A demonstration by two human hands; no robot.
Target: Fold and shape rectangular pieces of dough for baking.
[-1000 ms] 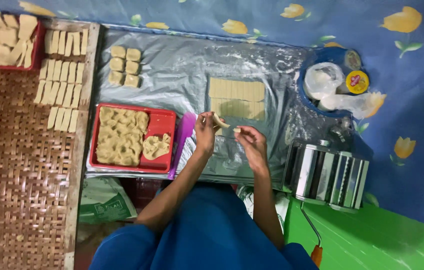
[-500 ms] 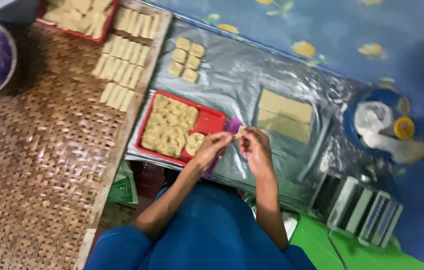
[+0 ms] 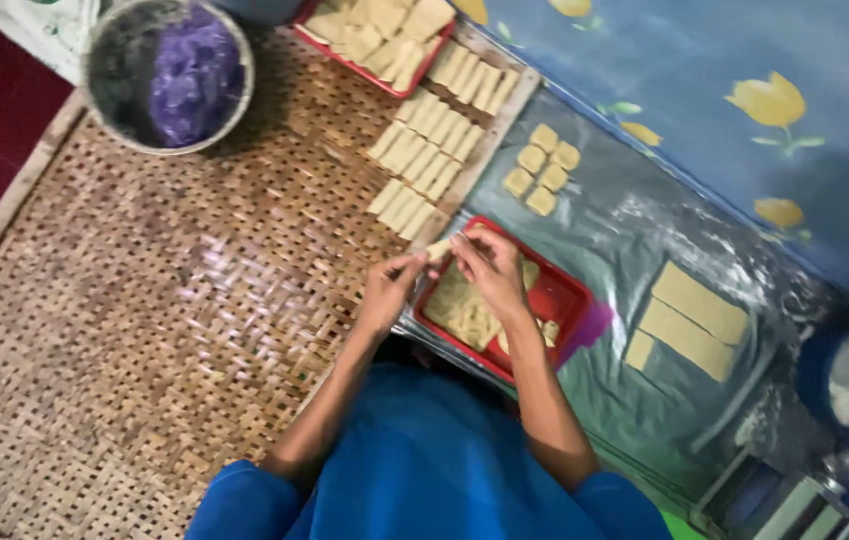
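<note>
Both my hands meet over the edge of the woven bamboo tray, holding one small rolled dough piece between them. My left hand pinches its near end and my right hand grips the other end. Just under my right hand lies a red tray with several filled dough pieces. Rows of rolled dough sticks lie on the woven tray just beyond my hands.
A metal bowl with purple filling stands at the far left. Another red tray of dough pieces sits at the top. Small dough squares and flat dough sheets lie on the plastic sheet. A pasta machine is bottom right.
My hands have carried the dough piece left, from over the plastic sheet to the edge of the woven tray. My view has swung left, bringing the bowl in.
</note>
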